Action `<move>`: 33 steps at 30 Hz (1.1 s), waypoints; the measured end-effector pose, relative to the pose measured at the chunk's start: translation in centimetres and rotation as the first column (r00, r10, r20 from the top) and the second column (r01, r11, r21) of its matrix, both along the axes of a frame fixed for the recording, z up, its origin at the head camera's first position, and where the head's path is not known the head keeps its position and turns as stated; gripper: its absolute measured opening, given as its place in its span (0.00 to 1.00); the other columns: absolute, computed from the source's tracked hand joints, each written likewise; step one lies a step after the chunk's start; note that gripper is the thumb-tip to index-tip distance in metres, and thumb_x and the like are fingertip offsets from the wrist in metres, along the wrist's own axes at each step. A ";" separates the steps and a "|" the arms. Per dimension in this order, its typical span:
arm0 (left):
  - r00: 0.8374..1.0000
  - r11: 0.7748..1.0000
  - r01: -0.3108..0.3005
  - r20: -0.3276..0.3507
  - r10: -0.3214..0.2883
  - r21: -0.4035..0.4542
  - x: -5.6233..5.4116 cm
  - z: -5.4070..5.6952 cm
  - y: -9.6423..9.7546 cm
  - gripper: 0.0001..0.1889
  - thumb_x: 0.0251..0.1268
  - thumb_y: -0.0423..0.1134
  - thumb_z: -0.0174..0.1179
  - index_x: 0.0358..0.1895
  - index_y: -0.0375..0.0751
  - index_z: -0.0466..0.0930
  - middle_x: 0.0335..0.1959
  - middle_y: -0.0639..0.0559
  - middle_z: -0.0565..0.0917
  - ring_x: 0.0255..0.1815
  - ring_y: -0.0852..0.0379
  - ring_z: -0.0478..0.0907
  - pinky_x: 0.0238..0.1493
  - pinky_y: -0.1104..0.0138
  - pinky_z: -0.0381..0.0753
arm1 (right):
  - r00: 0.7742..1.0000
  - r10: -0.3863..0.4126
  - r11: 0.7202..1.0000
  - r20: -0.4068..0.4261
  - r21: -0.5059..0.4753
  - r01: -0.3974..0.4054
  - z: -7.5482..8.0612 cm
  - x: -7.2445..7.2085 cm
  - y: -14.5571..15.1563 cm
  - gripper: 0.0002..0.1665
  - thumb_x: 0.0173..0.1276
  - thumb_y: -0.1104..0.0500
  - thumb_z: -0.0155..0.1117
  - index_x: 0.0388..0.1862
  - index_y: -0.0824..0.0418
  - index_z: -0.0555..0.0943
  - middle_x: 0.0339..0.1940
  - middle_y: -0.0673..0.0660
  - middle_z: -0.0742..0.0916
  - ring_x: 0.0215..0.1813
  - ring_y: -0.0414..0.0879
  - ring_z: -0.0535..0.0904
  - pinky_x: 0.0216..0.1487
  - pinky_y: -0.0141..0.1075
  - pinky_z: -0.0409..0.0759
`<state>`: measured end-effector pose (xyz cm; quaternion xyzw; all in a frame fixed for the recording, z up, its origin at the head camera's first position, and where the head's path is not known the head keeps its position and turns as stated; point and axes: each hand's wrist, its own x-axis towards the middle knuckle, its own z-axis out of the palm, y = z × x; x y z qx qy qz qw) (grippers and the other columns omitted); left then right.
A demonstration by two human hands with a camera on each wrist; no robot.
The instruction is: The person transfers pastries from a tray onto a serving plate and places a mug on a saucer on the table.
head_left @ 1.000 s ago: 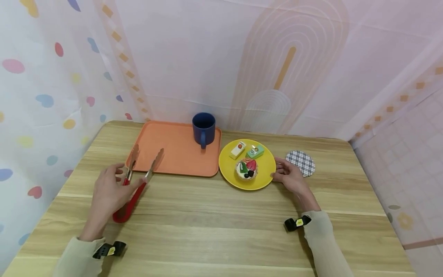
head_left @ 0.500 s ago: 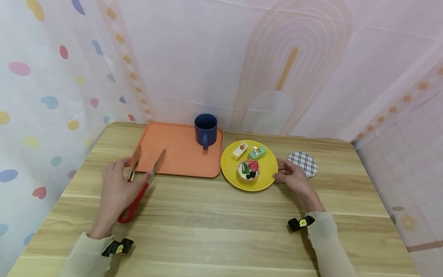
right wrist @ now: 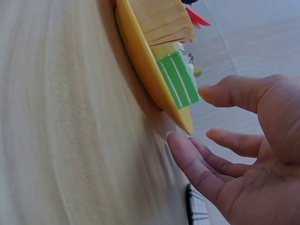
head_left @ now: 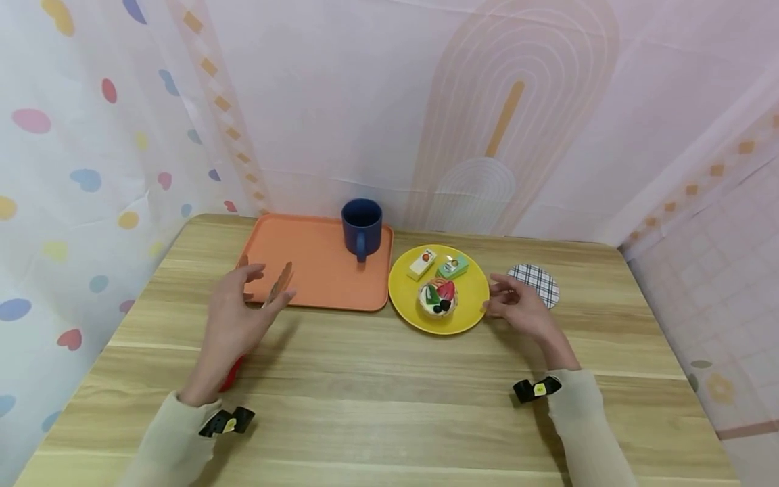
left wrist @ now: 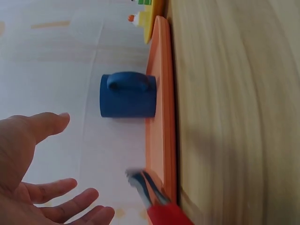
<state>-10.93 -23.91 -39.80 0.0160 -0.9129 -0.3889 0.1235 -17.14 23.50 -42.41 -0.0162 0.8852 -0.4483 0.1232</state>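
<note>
My left hand (head_left: 237, 314) hovers over the red-handled tongs (head_left: 282, 283), fingers spread and holding nothing; it hides much of them in the head view. The tongs lie spread, tips over the front left of an orange tray (head_left: 316, 270). In the left wrist view, open space separates thumb and fingers from the tongs (left wrist: 168, 214). My right hand (head_left: 517, 308) is beside the right rim of a yellow plate (head_left: 471, 301), fingers loosely bent and thumb apart, not gripping it. On the plate sit a fruit tart (head_left: 437, 297), a pale cake slice (head_left: 421, 264) and a green cake slice (head_left: 452, 268).
A dark blue mug (head_left: 362, 230) stands on the tray's back right corner, handle facing me. A round checked coaster (head_left: 538, 283) lies right of the plate, partly behind my right hand. A patterned cloth (head_left: 341, 101) hangs behind the wooden table (head_left: 389, 406).
My left hand has come off the tongs and moved right, covering more of them. My right hand has eased slightly off the plate's rim. Plate, mug and tray keep their places.
</note>
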 end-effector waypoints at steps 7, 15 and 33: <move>0.998 0.996 0.055 -0.032 -0.053 0.067 -1.2 -0.1 1.3 0.36 0.66 0.50 0.70 0.71 0.33 0.70 0.67 0.33 0.76 0.66 0.34 0.73 0.57 0.42 0.78 | 0.999 0.017 0.999 -0.046 0.035 -0.015 0.9 0.2 0.4 0.39 0.72 0.57 0.68 0.78 0.62 0.65 0.66 0.66 0.80 0.61 0.58 0.79 0.53 0.35 0.79; 0.993 0.979 0.115 -0.018 -0.114 0.170 -2.2 -0.4 2.6 0.37 0.68 0.52 0.68 0.73 0.38 0.67 0.70 0.36 0.75 0.70 0.36 0.72 0.63 0.41 0.75 | 0.996 0.004 1.000 -0.089 0.010 -0.003 1.8 0.5 1.3 0.41 0.71 0.59 0.70 0.79 0.62 0.64 0.68 0.67 0.78 0.63 0.61 0.79 0.49 0.29 0.78; 0.975 0.936 0.221 -0.042 -0.218 0.273 -4.8 -1.6 4.8 0.37 0.69 0.51 0.67 0.77 0.45 0.65 0.70 0.37 0.75 0.73 0.40 0.70 0.64 0.42 0.76 | 0.990 -0.023 0.997 -0.139 0.063 0.032 2.3 0.3 3.6 0.51 0.68 0.52 0.73 0.82 0.63 0.58 0.72 0.69 0.73 0.67 0.66 0.74 0.65 0.57 0.74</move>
